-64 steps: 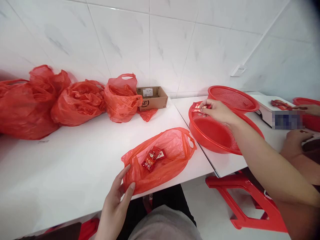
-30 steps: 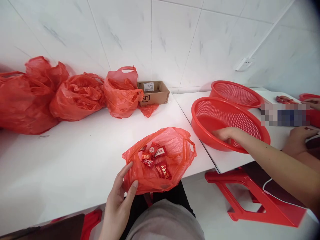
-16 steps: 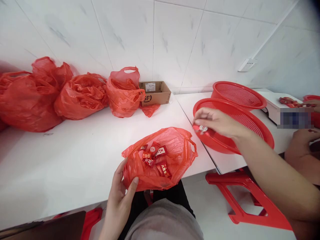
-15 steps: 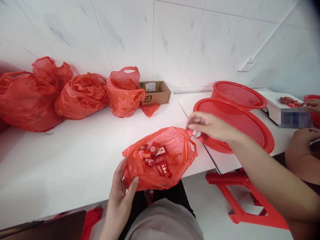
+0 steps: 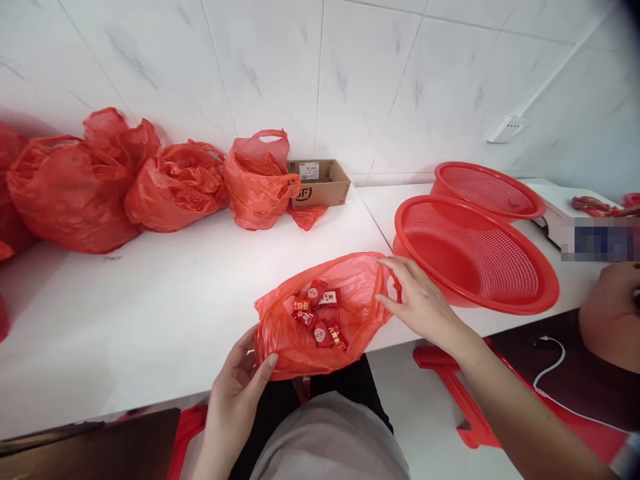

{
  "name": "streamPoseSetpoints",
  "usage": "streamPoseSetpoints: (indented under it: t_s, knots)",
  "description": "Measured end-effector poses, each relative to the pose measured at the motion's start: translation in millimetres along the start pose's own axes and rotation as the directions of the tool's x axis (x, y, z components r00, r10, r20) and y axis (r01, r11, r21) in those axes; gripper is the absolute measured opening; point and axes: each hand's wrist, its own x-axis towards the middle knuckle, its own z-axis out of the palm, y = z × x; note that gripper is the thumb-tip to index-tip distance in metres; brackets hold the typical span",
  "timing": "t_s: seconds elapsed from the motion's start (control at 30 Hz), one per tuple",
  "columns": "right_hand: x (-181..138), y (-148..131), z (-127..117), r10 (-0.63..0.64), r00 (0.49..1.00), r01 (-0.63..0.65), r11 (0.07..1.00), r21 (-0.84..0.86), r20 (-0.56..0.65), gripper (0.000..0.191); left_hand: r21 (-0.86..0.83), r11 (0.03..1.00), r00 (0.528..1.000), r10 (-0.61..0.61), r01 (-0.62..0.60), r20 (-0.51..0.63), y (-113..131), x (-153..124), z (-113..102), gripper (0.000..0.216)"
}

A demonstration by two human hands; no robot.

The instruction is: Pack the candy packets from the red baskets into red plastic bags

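A red plastic bag (image 5: 285,340) lies with its mouth spread at the table's front edge. Several small red packets with white or gold print, among them a packet with a round pale mark (image 5: 323,335), rest inside it. The left rim of the bag is gripped by my left hand (image 5: 240,387), thumb in front and fingers behind. At the bag's right side, by its handle loop, my right hand (image 5: 420,300) has thumb and fingers apart, with nothing visible between them. Its fingertips overlap the bag's rim.
Filled red bags (image 5: 75,193) line the wall at left, beside a small cardboard box (image 5: 325,192). Two red mesh baskets (image 5: 543,280) stand at right. A co-worker's arm (image 5: 610,320) shows at the right edge, above a red stool (image 5: 445,387) with a white cable (image 5: 550,367).
My right hand has moved from over the basket to the bag's right rim. The red-and-white item it held is gone from it, and another round-marked packet shows in the bag. The view shifted slightly.
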Motion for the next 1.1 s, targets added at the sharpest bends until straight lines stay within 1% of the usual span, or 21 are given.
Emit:
streamPoseSetpoints:
  t_s: [0.07, 0.13, 0.23, 0.3, 0.33, 0.4, 0.43, 0.47, 0.5, 0.53, 0.57, 0.6, 0.67, 0.73, 0.77, 0.8, 0.87, 0.9, 0.93, 1.03, 1.1]
  knots:
    - [-8, 11, 3, 0.082, 0.991, -0.082, 0.997, -0.009, 0.108, 0.059, 0.029, 0.998, 0.998, -0.054, 0.053, 0.041, -5, 0, -8, 0.041]
    - [-11, 20, 3, 0.135, 0.967, -0.141, 0.99, 0.015, 0.218, 0.054, 0.063, 0.994, 0.993, -0.089, 0.084, 0.076, -10, -1, -19, 0.03]
    - [-8, 24, -10, 0.134, 0.943, -0.18, 0.975, 0.127, 0.306, 0.037, 0.106, 0.993, 0.998, -0.062, 0.06, 0.015, -9, 2, -35, 0.028]
    - [0, 17, -31, 0.083, 0.961, -0.153, 0.955, 0.255, 0.265, 0.023, 0.089, 0.996, 0.999, -0.006, 0.011, -0.054, 8, 7, -40, 0.027]
    - [5, 10, -44, 0.056, 0.979, -0.12, 0.935, 0.334, 0.195, 0.018, 0.055, 0.998, 0.996, 0.04, -0.036, -0.082, 22, 11, -40, 0.024]
    - [17, -8, -73, 0.036, 0.999, -0.013, 0.87, 0.493, -0.037, 0.009, -0.051, 0.977, 0.971, 0.199, -0.207, -0.133, 60, 18, -35, 0.016]
    - [23, -19, -85, 0.053, 0.983, 0.053, 0.832, 0.552, -0.175, 0.01, -0.098, 0.934, 0.934, 0.328, -0.343, -0.142, 82, 20, -30, 0.009]
    - [29, -30, -96, 0.065, 0.955, 0.122, 0.806, 0.58, -0.291, 0.012, -0.14, 0.854, 0.862, 0.479, -0.501, -0.164, 104, 22, -25, 0.003]
    - [35, -41, -103, 0.06, 0.933, 0.172, 0.793, 0.585, -0.356, 0.015, -0.157, 0.759, 0.773, 0.602, -0.632, -0.202, 124, 23, -19, 0.007]
    - [41, -52, -108, 0.024, 0.932, 0.204, 0.788, 0.58, -0.361, 0.019, -0.147, 0.678, 0.692, 0.686, -0.72, -0.225, 142, 23, -13, 0.007]
    - [47, -61, -111, -0.039, 0.952, 0.215, 0.793, 0.57, -0.304, 0.021, -0.128, 0.621, 0.632, 0.74, -0.773, -0.23, 157, 22, -7, 0.008]
    - [53, -68, -112, -0.103, 0.971, 0.208, 0.801, 0.561, -0.214, 0.022, -0.102, 0.606, 0.612, 0.763, -0.789, -0.209, 168, 21, -3, 0.008]
    - [64, -77, -115, -0.165, 0.982, 0.188, 0.805, 0.563, -0.092, 0.022, -0.059, 0.646, 0.648, 0.751, -0.761, -0.131, 182, 17, 1, 0.007]
    - [72, -79, -121, -0.138, 0.982, 0.187, 0.782, 0.595, -0.127, 0.022, -0.032, 0.68, 0.68, 0.729, -0.733, -0.077, 187, 13, 0, 0.008]
    - [75, -79, -126, -0.125, 0.981, 0.189, 0.772, 0.607, -0.147, 0.022, -0.029, 0.673, 0.673, 0.736, -0.739, -0.072, 189, 12, -2, 0.008]
    - [77, -78, -131, -0.132, 0.983, 0.182, 0.771, 0.61, -0.127, 0.021, -0.033, 0.656, 0.657, 0.75, -0.754, -0.077, 190, 11, -5, 0.008]
    - [81, -79, -141, -0.178, 0.984, 0.156, 0.794, 0.587, -0.021, 0.019, -0.042, 0.639, 0.64, 0.765, -0.768, -0.08, 193, 10, -10, 0.008]
    - [82, -81, -145, -0.193, 0.981, 0.153, 0.807, 0.57, 0.01, 0.019, -0.043, 0.644, 0.645, 0.76, -0.764, -0.076, 195, 10, -12, 0.007]
    - [84, -84, -150, -0.203, 0.979, 0.166, 0.813, 0.558, 0.006, 0.02, -0.036, 0.664, 0.664, 0.745, -0.747, -0.062, 197, 11, -13, 0.005]
    - [90, -96, -156, -0.245, 0.965, 0.253, 0.796, 0.55, -0.089, 0.024, -0.003, 0.752, 0.752, 0.659, -0.659, -0.011, 202, 12, -10, 0.005]
    - [93, -104, -151, -0.311, 0.95, 0.284, 0.803, 0.523, -0.039, 0.025, 0.009, 0.789, 0.789, 0.614, -0.614, -0.002, 203, 12, -5, 0.01]
